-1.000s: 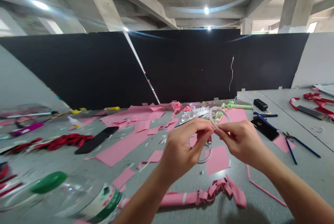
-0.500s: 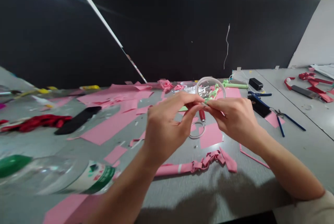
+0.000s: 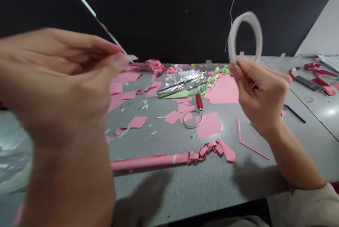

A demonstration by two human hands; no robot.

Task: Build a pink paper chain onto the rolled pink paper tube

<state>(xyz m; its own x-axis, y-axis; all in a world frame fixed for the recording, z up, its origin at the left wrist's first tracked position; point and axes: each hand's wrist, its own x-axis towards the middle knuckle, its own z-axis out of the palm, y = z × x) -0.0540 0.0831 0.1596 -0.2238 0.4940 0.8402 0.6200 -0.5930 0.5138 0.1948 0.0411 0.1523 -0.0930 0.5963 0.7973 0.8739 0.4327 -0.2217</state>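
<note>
Raised at the left, my left hand (image 3: 71, 78) is blurred, its thumb and forefinger pinched on a small strip of white tape (image 3: 133, 57). On the right, my right hand (image 3: 262, 93) grips a roll of white tape (image 3: 259, 36) by its lower edge, the ring standing upright above the fingers. The hands are wide apart. Below and between them a rolled pink paper tube (image 3: 150, 162) lies on the table, with a white band around it and a folded pink paper chain (image 3: 203, 151) at its right end.
Behind lie crumpled silver foil (image 3: 182, 78), a green paper chain (image 3: 209, 85) and pink sheets (image 3: 225, 91). A red-handled tool with a metal ring (image 3: 199, 102) rests mid-table among paper scraps. A bent pink strip (image 3: 251, 145) is at right. The black partition (image 3: 169, 18) stands behind the table.
My hands were together over the table; they have moved apart and up, the left to the left with a tape strip, the right to the right with the tape roll.
</note>
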